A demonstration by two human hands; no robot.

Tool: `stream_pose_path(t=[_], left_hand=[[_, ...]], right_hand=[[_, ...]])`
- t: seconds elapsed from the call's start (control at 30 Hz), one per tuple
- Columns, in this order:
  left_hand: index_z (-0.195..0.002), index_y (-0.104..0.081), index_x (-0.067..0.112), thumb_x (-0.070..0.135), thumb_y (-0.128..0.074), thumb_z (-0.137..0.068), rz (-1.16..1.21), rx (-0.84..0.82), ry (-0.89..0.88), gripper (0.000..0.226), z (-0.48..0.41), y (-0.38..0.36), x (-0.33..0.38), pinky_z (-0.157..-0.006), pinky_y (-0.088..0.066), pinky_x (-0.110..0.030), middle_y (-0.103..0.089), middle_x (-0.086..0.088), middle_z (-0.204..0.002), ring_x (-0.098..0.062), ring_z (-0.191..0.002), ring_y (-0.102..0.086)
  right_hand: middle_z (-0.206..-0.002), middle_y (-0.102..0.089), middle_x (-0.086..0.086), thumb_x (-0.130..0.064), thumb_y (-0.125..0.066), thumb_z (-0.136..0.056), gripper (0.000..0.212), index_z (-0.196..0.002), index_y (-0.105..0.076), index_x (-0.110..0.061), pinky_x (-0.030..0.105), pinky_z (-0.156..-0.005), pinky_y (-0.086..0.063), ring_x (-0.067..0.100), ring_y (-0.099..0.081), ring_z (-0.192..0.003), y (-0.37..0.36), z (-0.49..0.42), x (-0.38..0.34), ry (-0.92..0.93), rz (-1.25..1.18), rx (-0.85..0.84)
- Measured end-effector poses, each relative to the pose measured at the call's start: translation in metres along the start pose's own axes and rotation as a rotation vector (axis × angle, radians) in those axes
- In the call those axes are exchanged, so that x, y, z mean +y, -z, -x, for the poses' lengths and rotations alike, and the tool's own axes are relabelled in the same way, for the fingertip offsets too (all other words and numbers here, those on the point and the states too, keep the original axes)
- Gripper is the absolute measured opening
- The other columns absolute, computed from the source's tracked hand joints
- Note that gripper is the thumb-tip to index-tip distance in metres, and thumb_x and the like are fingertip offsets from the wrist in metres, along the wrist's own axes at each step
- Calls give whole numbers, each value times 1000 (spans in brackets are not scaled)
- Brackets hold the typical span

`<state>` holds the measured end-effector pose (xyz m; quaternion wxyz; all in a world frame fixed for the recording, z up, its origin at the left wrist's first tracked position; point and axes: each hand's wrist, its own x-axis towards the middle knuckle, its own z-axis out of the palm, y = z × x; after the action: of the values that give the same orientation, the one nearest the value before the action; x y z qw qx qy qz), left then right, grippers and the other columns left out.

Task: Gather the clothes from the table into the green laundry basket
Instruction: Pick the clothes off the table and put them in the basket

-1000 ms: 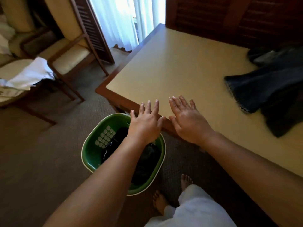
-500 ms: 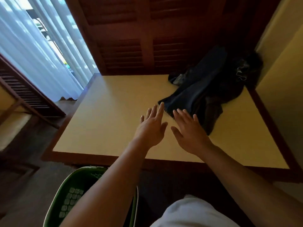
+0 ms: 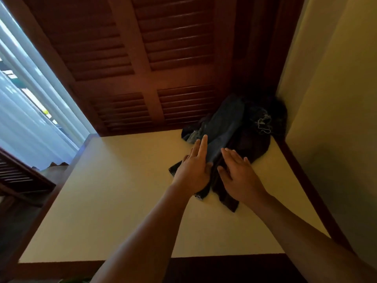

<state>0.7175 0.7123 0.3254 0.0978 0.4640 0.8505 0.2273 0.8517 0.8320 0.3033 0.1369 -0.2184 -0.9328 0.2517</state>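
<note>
A heap of dark clothes (image 3: 240, 131), blue denim over black fabric, lies at the far right corner of the cream table (image 3: 126, 190). My left hand (image 3: 193, 168) reaches over the near end of the denim with fingers straight. My right hand (image 3: 238, 176) is beside it, over the black fabric, fingers straight too. Neither hand grips anything. Whether the palms touch the cloth is unclear. The green basket shows only as a sliver at the bottom edge (image 3: 75, 280).
Brown louvred shutters (image 3: 142, 68) stand behind the table. A cream wall (image 3: 336, 119) closes the right side. A bright curtained window (image 3: 26, 111) is at left. The table has a dark wooden rim (image 3: 306, 180).
The view has swung up from the basket and floor to the table's far corner. Both hands have moved forward from the near table edge to the clothes heap.
</note>
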Motion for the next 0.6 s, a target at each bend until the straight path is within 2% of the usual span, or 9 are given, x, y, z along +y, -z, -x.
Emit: stream_pose_path(t=[0.23,0.37,0.5,0.6], left_hand=[[-163,16,26,22,-52,-105,1,-56,-83,90,-46,-2,6,-124,-28,-50,2,-8,-174,-29,-159,-12],[-164,12,23,28,-53,-104,9,-51,-105,88,-80,0,-2,-124,-27,-51,-3,-11,-173,-29,-159,-9],[-165,8,19,33,-51,-105,-27,-31,-134,86,-124,8,-11,-124,-26,-51,-6,-10,-173,-33,-157,-15],[-165,8,22,35,-49,-105,-32,-28,-120,83,-162,13,-19,-122,-29,-53,-4,-8,-174,-32,-158,-16]], right_hand=[[-167,-26,7,-34,-44,-108,61,-162,-21,-16,49,-127,-10,20,-14,-157,16,-44,10,-69,-76,74],[-164,-34,6,-34,-49,-106,60,-160,-30,-15,31,-120,-23,22,-29,-151,20,-74,11,-201,-222,138],[-157,-44,11,-40,-50,-106,60,-159,-33,-18,32,-113,-33,26,-42,-144,23,-124,19,-425,-361,189],[-158,-43,12,-43,-53,-104,63,-157,-36,-14,34,-115,-32,27,-41,-145,23,-171,32,-460,-391,267]])
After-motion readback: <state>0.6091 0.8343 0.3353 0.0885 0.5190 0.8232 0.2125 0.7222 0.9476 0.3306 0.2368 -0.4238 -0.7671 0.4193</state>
